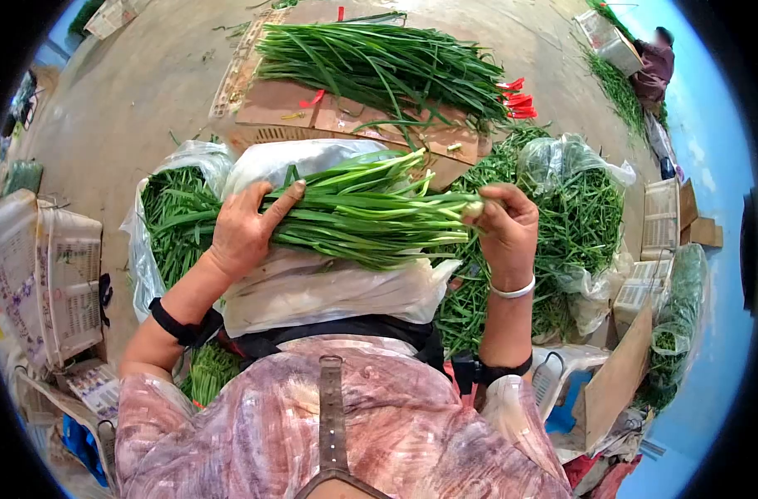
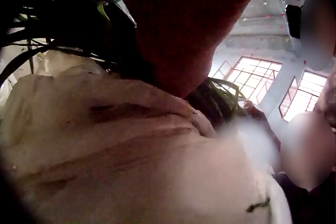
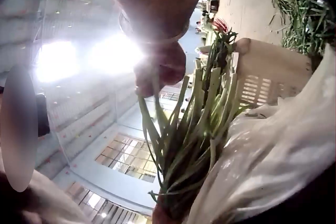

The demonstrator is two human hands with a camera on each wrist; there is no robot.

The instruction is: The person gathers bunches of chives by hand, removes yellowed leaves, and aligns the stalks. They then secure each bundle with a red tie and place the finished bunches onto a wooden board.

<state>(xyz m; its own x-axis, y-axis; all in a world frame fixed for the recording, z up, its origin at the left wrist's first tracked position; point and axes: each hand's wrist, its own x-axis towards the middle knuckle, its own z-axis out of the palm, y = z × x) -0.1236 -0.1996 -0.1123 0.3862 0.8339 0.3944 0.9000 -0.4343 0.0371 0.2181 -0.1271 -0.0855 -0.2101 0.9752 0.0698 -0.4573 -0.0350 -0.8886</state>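
A loose bundle of long green stalks with pale ends (image 1: 362,220) lies across white plastic (image 1: 337,291) on the lap. My left hand (image 1: 250,223) grips its leafy side, thumb over the top; the left wrist view shows this hand (image 2: 178,29) dark above the plastic, its fingers hidden. At the pale ends on the right, my right hand (image 1: 510,224) pinches a few stalk tips between thumb and curled fingers. In the right wrist view, that hand (image 3: 163,69) holds thin stalks beside the rest of the bundle (image 3: 199,140).
Ahead, cardboard (image 1: 279,104) over a crate bears a large pile of green stalks (image 1: 379,66) with red bands at its right end. Bags of greens stand at left (image 1: 175,216) and right (image 1: 579,208). Crates (image 1: 71,283) stand farther left; a person (image 1: 655,71) is at far right.
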